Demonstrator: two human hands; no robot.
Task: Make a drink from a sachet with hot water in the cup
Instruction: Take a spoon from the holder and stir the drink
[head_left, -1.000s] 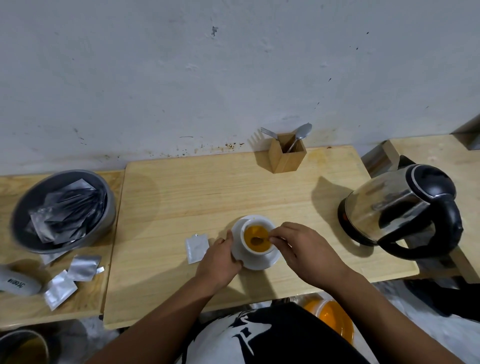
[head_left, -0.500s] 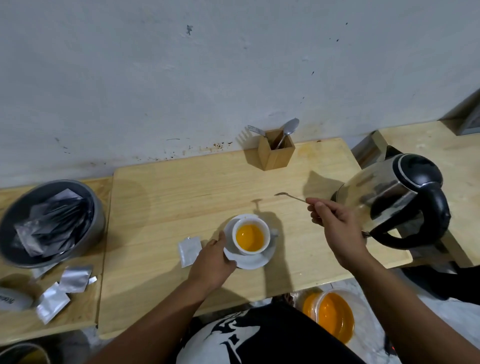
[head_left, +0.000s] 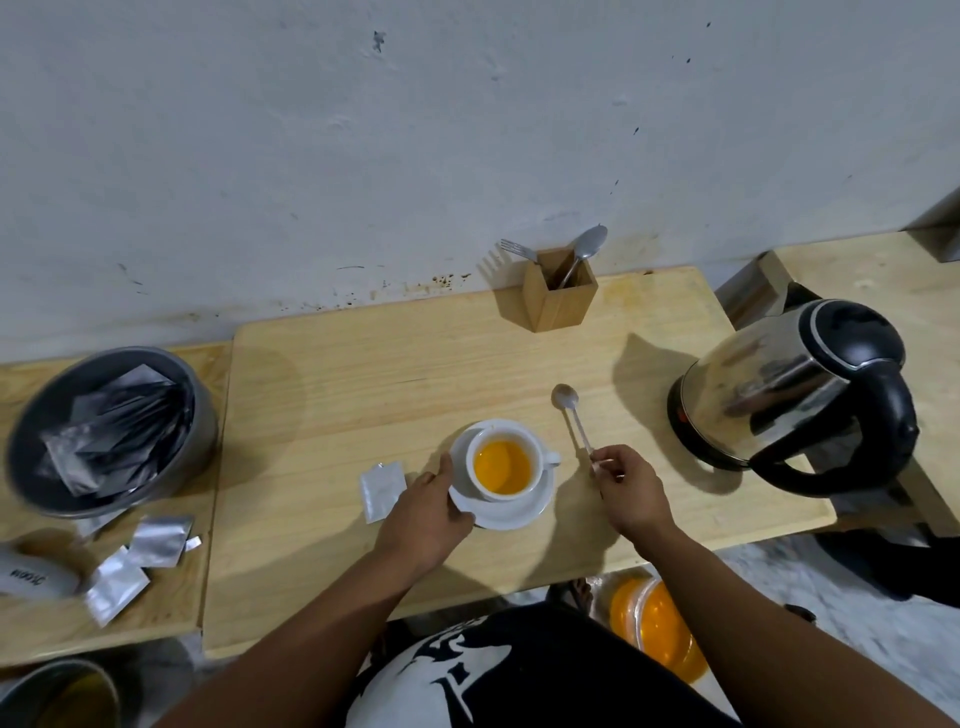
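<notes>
Cup (head_left: 503, 458): white, full of orange drink, sitting on its saucer (head_left: 511, 512) near the middle of the bench (head_left: 363, 395), handle pointing to 3 o'clock.
Left hand (head_left: 426, 512): at the cup's 8 o'clock, fingers curled onto the saucer rim, steadying it.
Right hand (head_left: 631, 486): at the cup's 3 o'clock, fingertips pinched on the handle end of the teaspoon (head_left: 571, 415).
Teaspoon: bowl lies on the bench towards 1 o'clock of the cup, clear of the drink.
Sachet (head_left: 382, 488): silver, flat on the bench just beside the left hand, at the cup's 9 o'clock.
Kettle (head_left: 795, 395): steel with black handle, out at 3 o'clock, well apart from the cup.
Cutlery holder (head_left: 558, 296): wooden box at 12 o'clock against the wall, fork and spoon standing in it.
Grey bowl (head_left: 109, 431): far at 9 o'clock, packed with more sachets.
</notes>
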